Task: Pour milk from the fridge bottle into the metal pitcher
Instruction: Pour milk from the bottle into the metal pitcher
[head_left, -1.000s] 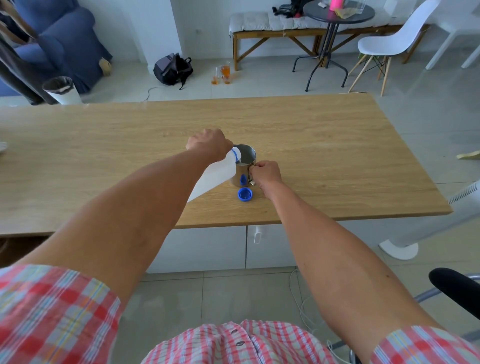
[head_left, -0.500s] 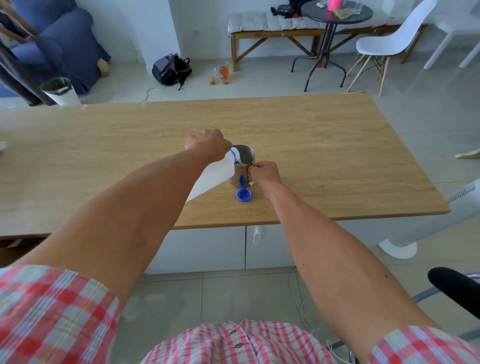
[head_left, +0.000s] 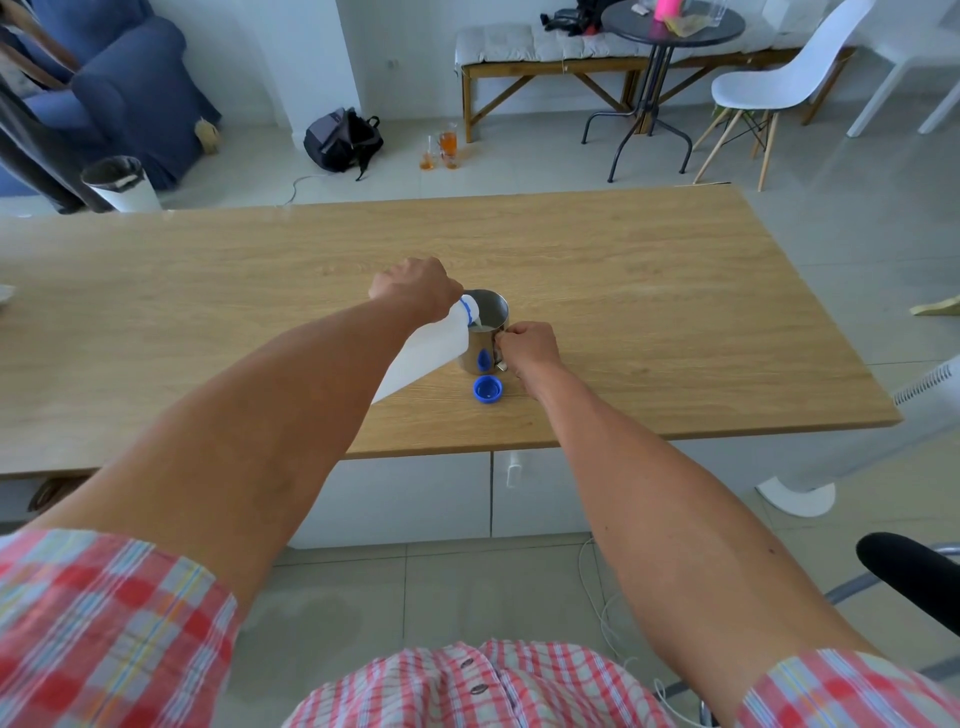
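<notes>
Blue cap (head_left: 487, 389) lies on the worktop (head_left: 675, 322) just nearside of the right hand (head_left: 530, 347), whose grip clasps the pitcher (head_left: 485, 332) handle. Beyond, the left hand (head_left: 415, 288) clenches the tilted milk bottle (head_left: 421, 356), spout over the rim. Judgement: keep the tilt gentle, brace the pitcher.

A long wooden table (head_left: 623, 291) serves as the landmark. Beyond its far edge, a black backpack (head_left: 340, 137) lies on the tiled floor, with 2 glasses of orange liquid (head_left: 441, 150) just right of it. Past the table's far left corner stand a white bin (head_left: 122, 184) and a blue armchair (head_left: 130, 88). Past the far right corner are a round black side table (head_left: 670, 26), a cushioned wooden bench (head_left: 545, 57) and a white chair (head_left: 779, 78). Right of the table leans a white fan (head_left: 930, 384).
</notes>
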